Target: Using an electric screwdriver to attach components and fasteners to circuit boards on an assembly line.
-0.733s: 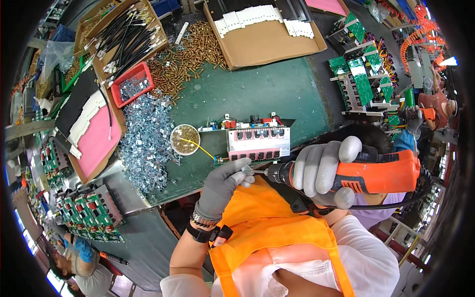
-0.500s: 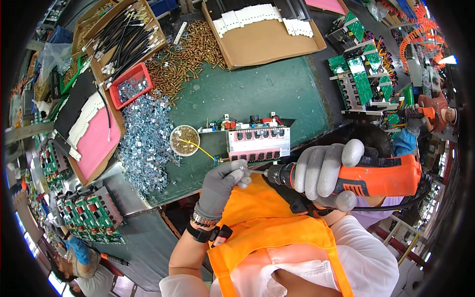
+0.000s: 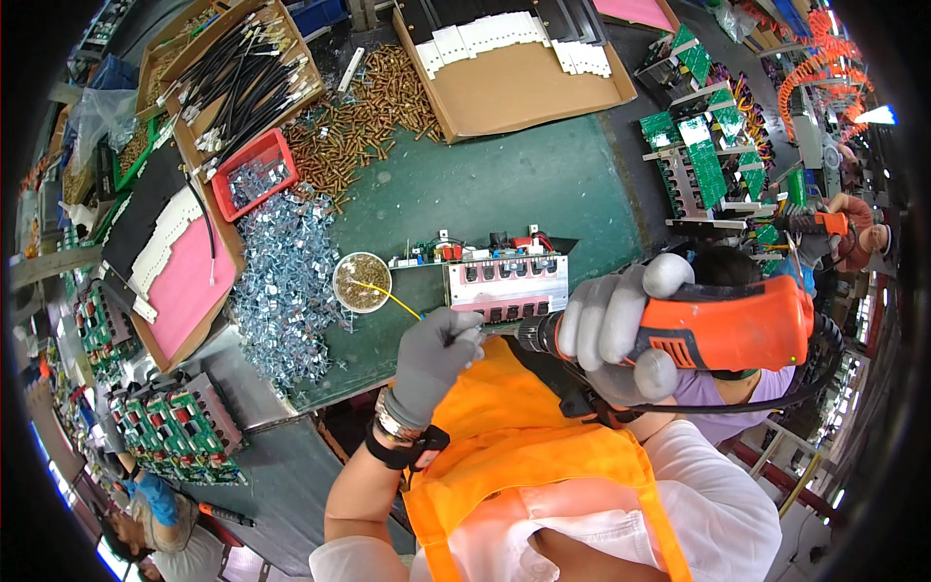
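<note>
Orange power driver is gripped in the right hand; the left hand is curled closed at the bit, contents hidden. Just beyond, on the green table, the heatsink assembly is already fitted with black components; what remains cannot be told.

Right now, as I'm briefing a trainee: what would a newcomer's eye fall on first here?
The orange power driver, gripped by the right hand right of centre, its tip toward the left hand. Next is the pile of silvery metal parts left of centre, with the heap of brass-coloured parts beyond it on the green table. Near the middle, a circuit unit lies beyond the hands.
</note>
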A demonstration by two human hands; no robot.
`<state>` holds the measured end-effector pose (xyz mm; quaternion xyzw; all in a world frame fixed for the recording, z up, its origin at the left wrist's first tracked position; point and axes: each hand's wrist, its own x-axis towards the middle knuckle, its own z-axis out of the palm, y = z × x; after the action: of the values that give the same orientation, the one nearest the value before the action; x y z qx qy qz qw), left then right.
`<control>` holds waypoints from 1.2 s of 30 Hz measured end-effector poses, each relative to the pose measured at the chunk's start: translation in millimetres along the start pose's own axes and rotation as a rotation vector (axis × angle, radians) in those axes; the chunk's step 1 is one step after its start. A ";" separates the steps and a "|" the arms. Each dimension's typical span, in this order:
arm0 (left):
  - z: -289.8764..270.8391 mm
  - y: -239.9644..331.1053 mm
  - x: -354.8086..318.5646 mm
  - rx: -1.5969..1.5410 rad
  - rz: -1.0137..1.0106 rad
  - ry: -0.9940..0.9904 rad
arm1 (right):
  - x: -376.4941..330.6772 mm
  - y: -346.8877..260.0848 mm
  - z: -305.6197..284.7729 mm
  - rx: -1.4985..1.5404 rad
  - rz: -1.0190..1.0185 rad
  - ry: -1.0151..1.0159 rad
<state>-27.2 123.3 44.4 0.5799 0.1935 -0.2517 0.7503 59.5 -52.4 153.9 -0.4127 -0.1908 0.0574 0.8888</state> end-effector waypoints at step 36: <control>36.7 -32.3 35.4 1.546 0.658 0.334 | 18.8 36.3 -11.8 -0.441 -0.057 -0.199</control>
<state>-18.5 75.9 8.1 0.9847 -0.1028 0.0062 0.1406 83.4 -32.2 125.0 -0.5835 -0.2970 0.0296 0.7553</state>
